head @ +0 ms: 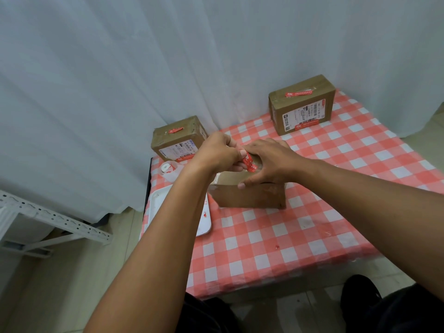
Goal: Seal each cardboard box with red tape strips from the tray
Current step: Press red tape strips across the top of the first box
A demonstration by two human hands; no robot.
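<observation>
A plain cardboard box (pixel 249 195) stands in the middle of the checked table, just in front of me. My left hand (pixel 218 152) pinches a red tape strip (pixel 248 162) above the box top. My right hand (pixel 266 162) lies spread over the box top, thumb at its front edge, fingers close to the strip. A white tray (pixel 204 219) sits left of the box, mostly hidden by my left forearm. Two more boxes carry red strips: one at the back left (pixel 179 140), one at the back right (pixel 301 104).
A white tape roll (pixel 165 168) in a clear holder sits behind the tray at the table's left edge. The red-and-white checked cloth (pixel 312 224) covers the table. A white curtain hangs behind, and a metal shelf frame (pixel 48 219) stands on the floor at left.
</observation>
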